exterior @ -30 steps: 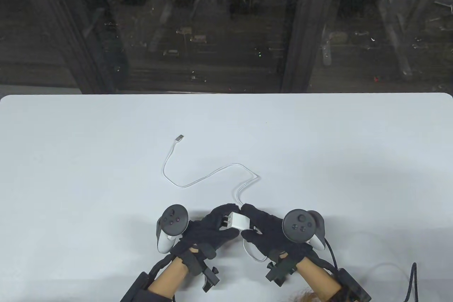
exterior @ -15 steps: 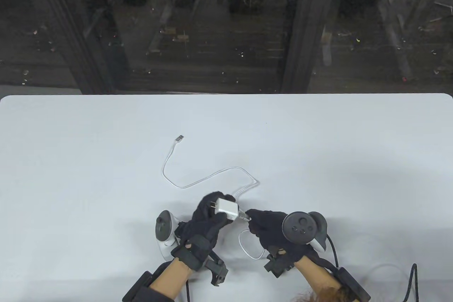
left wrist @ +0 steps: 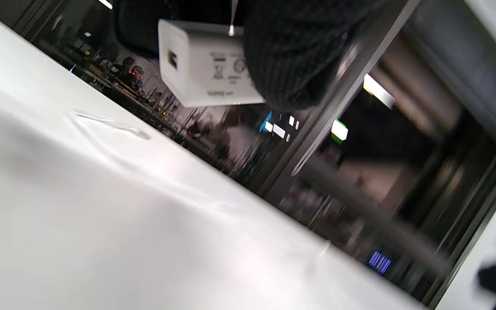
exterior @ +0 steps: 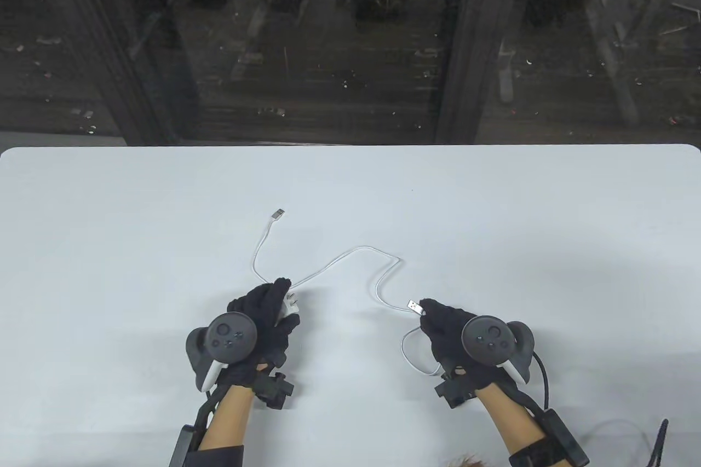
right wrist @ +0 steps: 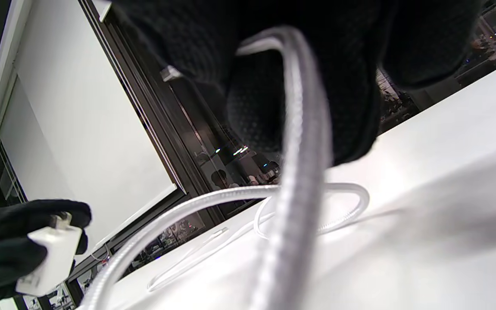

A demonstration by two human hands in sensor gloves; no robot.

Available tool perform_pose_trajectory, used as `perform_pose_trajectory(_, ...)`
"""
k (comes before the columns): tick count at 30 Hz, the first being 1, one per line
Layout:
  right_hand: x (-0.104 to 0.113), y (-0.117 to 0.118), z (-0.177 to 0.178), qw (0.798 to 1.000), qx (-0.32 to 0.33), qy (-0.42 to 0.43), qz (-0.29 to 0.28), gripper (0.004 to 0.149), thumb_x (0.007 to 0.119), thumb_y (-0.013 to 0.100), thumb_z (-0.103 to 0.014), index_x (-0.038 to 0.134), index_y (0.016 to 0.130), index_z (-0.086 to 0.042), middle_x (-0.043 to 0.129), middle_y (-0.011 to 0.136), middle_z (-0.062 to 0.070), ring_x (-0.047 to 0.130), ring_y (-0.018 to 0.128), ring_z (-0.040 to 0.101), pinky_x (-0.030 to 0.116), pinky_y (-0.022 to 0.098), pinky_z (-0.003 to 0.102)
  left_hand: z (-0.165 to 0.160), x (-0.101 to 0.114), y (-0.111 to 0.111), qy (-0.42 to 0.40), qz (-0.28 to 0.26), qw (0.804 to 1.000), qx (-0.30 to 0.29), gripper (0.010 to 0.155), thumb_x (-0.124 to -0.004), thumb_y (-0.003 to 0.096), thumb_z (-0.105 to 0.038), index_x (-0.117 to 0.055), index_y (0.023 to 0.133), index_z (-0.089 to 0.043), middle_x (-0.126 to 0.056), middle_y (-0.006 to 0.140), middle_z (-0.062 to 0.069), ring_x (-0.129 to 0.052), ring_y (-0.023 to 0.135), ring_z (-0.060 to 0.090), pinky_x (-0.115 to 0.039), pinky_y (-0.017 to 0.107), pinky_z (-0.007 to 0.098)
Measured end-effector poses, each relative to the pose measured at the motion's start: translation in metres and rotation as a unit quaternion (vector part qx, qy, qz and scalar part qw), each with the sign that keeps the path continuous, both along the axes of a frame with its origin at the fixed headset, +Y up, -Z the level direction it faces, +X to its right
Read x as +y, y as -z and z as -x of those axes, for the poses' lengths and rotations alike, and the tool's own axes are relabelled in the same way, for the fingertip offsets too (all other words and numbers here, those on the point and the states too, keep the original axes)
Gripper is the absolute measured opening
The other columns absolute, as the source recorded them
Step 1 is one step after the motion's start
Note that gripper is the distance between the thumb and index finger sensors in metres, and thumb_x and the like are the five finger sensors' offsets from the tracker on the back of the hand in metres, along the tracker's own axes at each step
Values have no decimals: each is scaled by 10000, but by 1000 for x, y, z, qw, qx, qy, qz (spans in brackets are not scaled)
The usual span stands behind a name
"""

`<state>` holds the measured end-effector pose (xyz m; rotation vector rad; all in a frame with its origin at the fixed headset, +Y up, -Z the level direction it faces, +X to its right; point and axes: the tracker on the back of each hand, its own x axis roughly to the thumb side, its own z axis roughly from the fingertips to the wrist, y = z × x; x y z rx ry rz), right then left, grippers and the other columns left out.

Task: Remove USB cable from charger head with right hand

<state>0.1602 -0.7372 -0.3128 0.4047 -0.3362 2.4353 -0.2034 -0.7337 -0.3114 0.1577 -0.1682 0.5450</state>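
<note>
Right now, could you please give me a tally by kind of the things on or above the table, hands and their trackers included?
USB cable: 1, one plug pinched in the right hand
Charger head: 1, held in the left hand
Gloved hands: 2, left hand and right hand
Trackers: 2, left tracker and right tracker
Total: 6

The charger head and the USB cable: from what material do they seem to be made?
The charger head looks like hard white plastic, smooth and slightly matte, with grey print on one face. The USB cable seems to have a woven or ribbed white sheath, with fine cross-texture visible close up; its plug looks like bare shiny metal.
</note>
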Motion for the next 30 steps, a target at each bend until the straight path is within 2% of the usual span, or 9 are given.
perform_pose_trajectory(2, -1, -1, 2, 1000, 3, -15, -3, 429, 786, 437, -279, 819, 808, -67, 987, 608, 96, 1046, 419, 281, 742, 526, 593, -8, -4, 2, 84, 31, 996, 2, 686, -859, 454, -310, -612, 1078, -165, -620, 1064, 172, -635, 884, 438, -340, 643, 785)
perform_pose_trajectory(5, -3, -1, 5, 1000, 7, -23, 1, 428, 785, 439, -279, 816, 812, -71, 985, 613, 96, 1045, 425, 281, 737, 531, 596, -14, -16, 7, 171, 116, 978, 20, 682, -844, 469, -301, -598, 1088, -152, -609, 1069, 187, -623, 886, 448, -325, 645, 787)
perform_pose_trajectory(9, -6, 0, 7, 999, 11, -38, 6, 427, 786, 442, -277, 814, 816, -72, 982, 621, 100, 1042, 434, 290, 730, 536, 600, -11, -25, 11, 190, 171, 966, 37, 670, -812, 492, -300, -579, 1098, -136, -591, 1077, 207, -598, 893, 462, -296, 641, 793)
perform_pose_trajectory(15, -4, 0, 8, 995, 12, -102, -14, 429, 792, 443, -284, 817, 823, -87, 982, 638, 103, 1042, 455, 300, 727, 540, 604, -11, -18, 7, 146, 156, 977, 24, 712, -793, 511, -351, -491, 1122, -145, -449, 1173, 207, -448, 1030, 540, -253, 622, 811)
perform_pose_trajectory(18, -1, -1, 8, 991, 9, -131, -31, 427, 800, 444, -290, 824, 824, -99, 983, 650, 105, 1038, 471, 310, 721, 547, 608, -14, -10, 3, 10, 134, 991, -22, 774, -770, 495, -471, -471, 1128, -142, -417, 1179, 211, -401, 1036, 554, -244, 615, 811)
perform_pose_trajectory(20, 2, -1, 10, 986, 6, -161, -50, 423, 814, 439, -304, 843, 819, -119, 990, 655, 107, 1045, 479, 311, 726, 546, 606, -17, -8, 0, -91, 123, 986, -57, 816, -733, 489, -534, -450, 1133, -120, -394, 1182, 219, -362, 1038, 566, -223, 606, 812)
perform_pose_trajectory(22, 7, 1, 14, 976, -3, -200, -81, 422, 820, 436, -316, 852, 816, -134, 989, 670, 100, 1044, 501, 313, 726, 551, 605, -23, -9, -2, -168, 146, 970, -95, 822, -729, 495, -540, -429, 1139, -126, -344, 1190, 217, -292, 1046, 566, -190, 607, 808)
perform_pose_trajectory(26, 20, 12, 31, 958, -4, -262, -116, 424, 822, 434, -319, 849, 820, -146, 982, 684, 90, 1033, 523, 315, 718, 565, 603, -30, -13, -2, -154, 165, 967, -121, 832, -723, 501, -551, -401, 1147, -137, -285, 1200, 209, -230, 1051, 563, -168, 612, 804)
perform_pose_trajectory(30, 28, 41, 54, 923, 17, -360, -134, 423, 818, 435, -325, 846, 823, -157, 977, 698, 78, 1026, 544, 313, 714, 571, 602, -35, -16, 2, -115, 175, 970, -121, 814, -726, 505, -542, -425, 1145, -137, -295, 1201, 210, -230, 1051, 566, -162, 614, 805)
